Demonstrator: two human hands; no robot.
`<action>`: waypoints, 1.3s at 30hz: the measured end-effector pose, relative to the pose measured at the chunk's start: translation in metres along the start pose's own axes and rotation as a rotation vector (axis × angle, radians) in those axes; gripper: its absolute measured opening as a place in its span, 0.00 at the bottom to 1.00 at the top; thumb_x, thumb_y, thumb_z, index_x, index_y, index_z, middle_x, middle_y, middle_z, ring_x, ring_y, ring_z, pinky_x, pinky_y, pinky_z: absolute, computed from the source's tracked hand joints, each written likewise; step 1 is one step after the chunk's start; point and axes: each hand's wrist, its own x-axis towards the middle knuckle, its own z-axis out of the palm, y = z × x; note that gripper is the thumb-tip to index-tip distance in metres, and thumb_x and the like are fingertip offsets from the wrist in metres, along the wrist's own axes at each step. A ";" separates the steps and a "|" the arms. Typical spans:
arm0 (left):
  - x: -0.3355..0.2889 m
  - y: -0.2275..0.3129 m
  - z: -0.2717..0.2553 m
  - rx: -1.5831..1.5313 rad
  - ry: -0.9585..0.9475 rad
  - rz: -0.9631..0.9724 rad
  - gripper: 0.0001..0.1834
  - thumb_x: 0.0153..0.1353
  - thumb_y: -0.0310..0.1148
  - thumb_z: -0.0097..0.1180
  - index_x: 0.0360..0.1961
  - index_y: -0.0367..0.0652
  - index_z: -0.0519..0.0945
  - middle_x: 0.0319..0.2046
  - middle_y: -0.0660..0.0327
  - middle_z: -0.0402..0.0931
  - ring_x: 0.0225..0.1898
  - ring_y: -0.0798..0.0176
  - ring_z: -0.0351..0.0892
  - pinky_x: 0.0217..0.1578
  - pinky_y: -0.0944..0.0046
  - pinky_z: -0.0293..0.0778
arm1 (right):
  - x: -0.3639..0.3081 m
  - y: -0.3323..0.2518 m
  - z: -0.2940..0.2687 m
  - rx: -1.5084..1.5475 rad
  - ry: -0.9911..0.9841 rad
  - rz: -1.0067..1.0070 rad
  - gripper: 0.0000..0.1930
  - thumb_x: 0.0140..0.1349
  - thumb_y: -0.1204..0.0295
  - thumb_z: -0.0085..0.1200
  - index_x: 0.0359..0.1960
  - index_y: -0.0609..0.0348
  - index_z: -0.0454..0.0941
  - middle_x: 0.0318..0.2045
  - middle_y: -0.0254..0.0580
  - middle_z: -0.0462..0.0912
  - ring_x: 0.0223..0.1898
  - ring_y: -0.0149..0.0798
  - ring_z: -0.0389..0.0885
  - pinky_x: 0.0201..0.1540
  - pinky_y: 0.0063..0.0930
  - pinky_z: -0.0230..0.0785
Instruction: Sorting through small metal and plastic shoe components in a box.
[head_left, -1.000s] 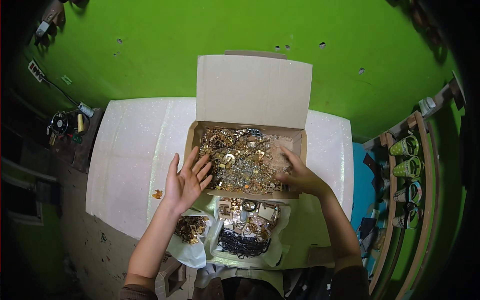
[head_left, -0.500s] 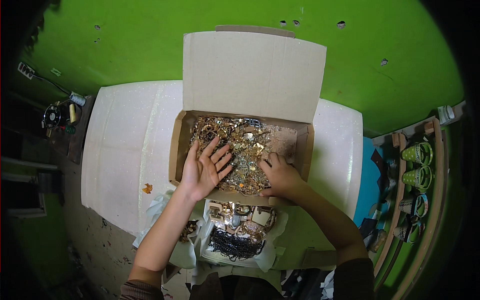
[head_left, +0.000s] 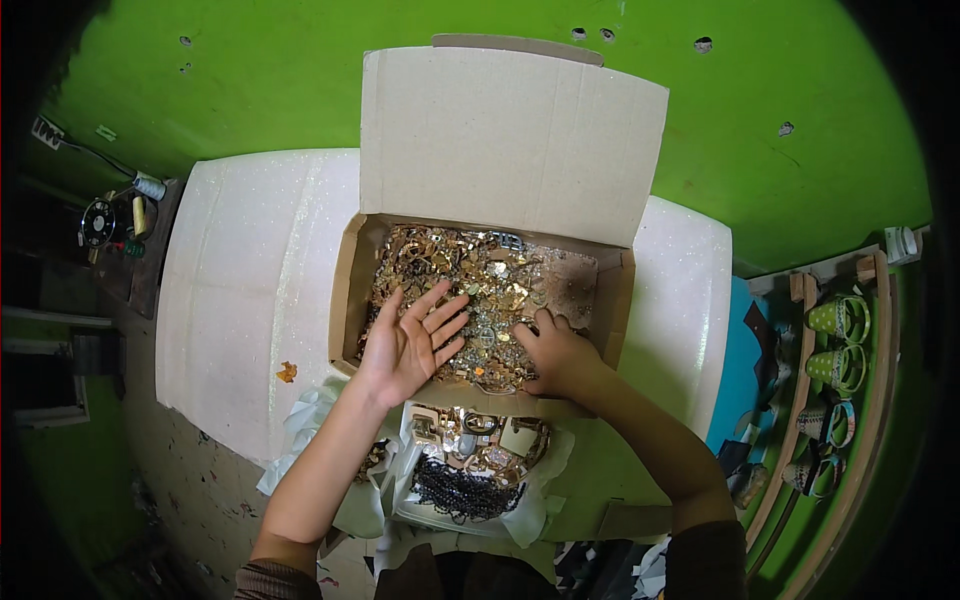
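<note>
An open cardboard box (head_left: 622, 312) holds a heap of small gold and silver metal ornaments (head_left: 455, 265), like buckles and jewellery fittings. Over its left front part, my left hand (head_left: 402, 348) is turned palm up with the fingers spread; nothing shows in the palm. My right hand (head_left: 562, 355) reaches over the front right edge, palm down. Its fingers are bent and apart among the pieces, and the fingertips are partly hidden. Below the box, a wrapped tray (head_left: 405, 500) carries larger gold buckles (head_left: 515, 440) and a tangle of black beaded strands (head_left: 465, 490).
The box lid (head_left: 510, 140) stands raised toward the green wall (head_left: 270, 80). Beneath lies a glittery white table covering (head_left: 230, 300) with an orange scrap (head_left: 287, 372) on it. Patterned sandals (head_left: 838, 318) hang on a wooden rack (head_left: 795, 400) at right; thread spools (head_left: 150, 187) stand far left.
The view has shifted slightly. My right hand's fingers have moved a little within the heap, while my left hand stays spread, palm up.
</note>
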 end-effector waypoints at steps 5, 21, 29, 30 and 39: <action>0.001 0.002 0.006 -0.003 -0.023 0.002 0.30 0.63 0.54 0.27 0.60 0.48 0.58 0.56 0.57 0.63 0.53 0.62 0.65 0.53 0.61 0.62 | 0.000 -0.002 0.001 -0.026 0.079 -0.018 0.36 0.35 0.64 0.65 0.51 0.51 0.63 0.42 0.49 0.63 0.47 0.49 0.67 0.43 0.39 0.69; -0.011 0.007 -0.007 0.003 0.009 0.037 0.30 0.64 0.53 0.25 0.60 0.47 0.59 0.56 0.56 0.63 0.52 0.61 0.66 0.52 0.60 0.64 | 0.009 0.006 -0.017 -0.069 0.165 -0.032 0.40 0.39 0.62 0.64 0.57 0.49 0.58 0.51 0.50 0.61 0.54 0.50 0.62 0.50 0.39 0.64; -0.021 0.039 -0.008 0.028 0.007 0.205 0.28 0.64 0.51 0.25 0.60 0.46 0.59 0.56 0.56 0.63 0.52 0.62 0.66 0.51 0.62 0.64 | 0.022 0.007 -0.006 -0.045 0.311 -0.375 0.37 0.38 0.65 0.64 0.54 0.51 0.63 0.50 0.50 0.62 0.53 0.49 0.63 0.49 0.38 0.66; -0.022 0.042 -0.010 0.039 0.032 0.221 0.28 0.64 0.51 0.26 0.60 0.46 0.59 0.56 0.56 0.63 0.52 0.62 0.66 0.51 0.62 0.64 | 0.027 0.005 -0.005 -0.053 0.222 -0.418 0.34 0.40 0.67 0.62 0.53 0.52 0.64 0.52 0.50 0.62 0.54 0.48 0.61 0.50 0.37 0.65; -0.025 0.033 -0.019 0.084 0.063 0.167 0.28 0.65 0.51 0.25 0.59 0.45 0.60 0.53 0.57 0.65 0.49 0.64 0.68 0.50 0.63 0.65 | 0.041 -0.017 0.003 -0.192 0.166 -0.597 0.26 0.43 0.75 0.54 0.49 0.49 0.68 0.49 0.45 0.66 0.51 0.44 0.65 0.48 0.32 0.67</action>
